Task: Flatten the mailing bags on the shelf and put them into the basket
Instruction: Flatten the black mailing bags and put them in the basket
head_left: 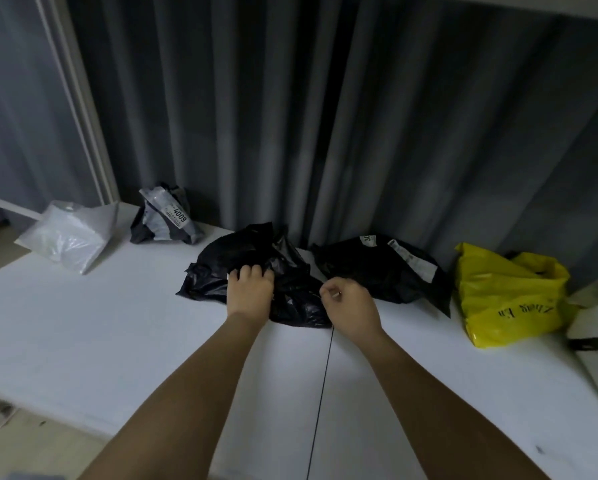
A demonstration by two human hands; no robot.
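Both hands work a crumpled black bag (256,271) at the middle of the white shelf (83,323), left hand (251,285) gripping its top, right hand (346,299) pinching its edge; spreading it flat likely comes next, basket unseen.

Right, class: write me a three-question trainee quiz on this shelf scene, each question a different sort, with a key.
1. True or false: both hands are on the same crumpled black bag.
2. How many bags lie on the shelf left of that bag?
3. The yellow bag lies: A) far left B) middle C) right of the labelled black bag.

Key:
1. True: the left hand presses its top and the right hand pinches its near edge.
2. Two: the white bag and the grey bag.
3. C.
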